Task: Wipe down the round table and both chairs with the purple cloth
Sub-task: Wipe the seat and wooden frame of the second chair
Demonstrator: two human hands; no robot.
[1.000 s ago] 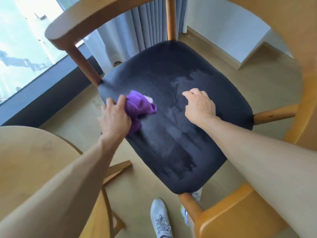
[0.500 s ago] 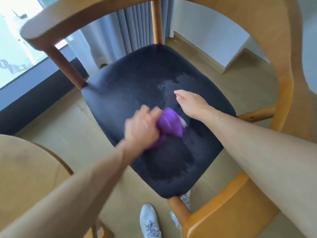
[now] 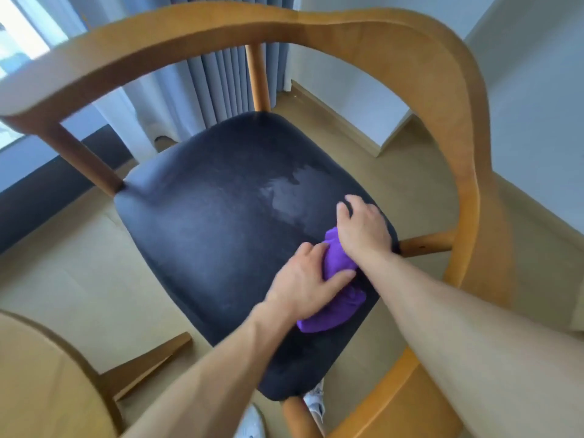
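I see my left hand (image 3: 305,281) gripping the bunched purple cloth (image 3: 335,295), pressed onto the near right part of the dark padded seat (image 3: 221,241) of the curved wooden armchair (image 3: 410,52). My right hand (image 3: 363,229) rests on the seat just beside it, fingers loosely bent, touching the cloth.

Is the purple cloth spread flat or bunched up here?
Bunched: the purple cloth sits as a thick wad on the dark seat, under the left hand, not laid flat.
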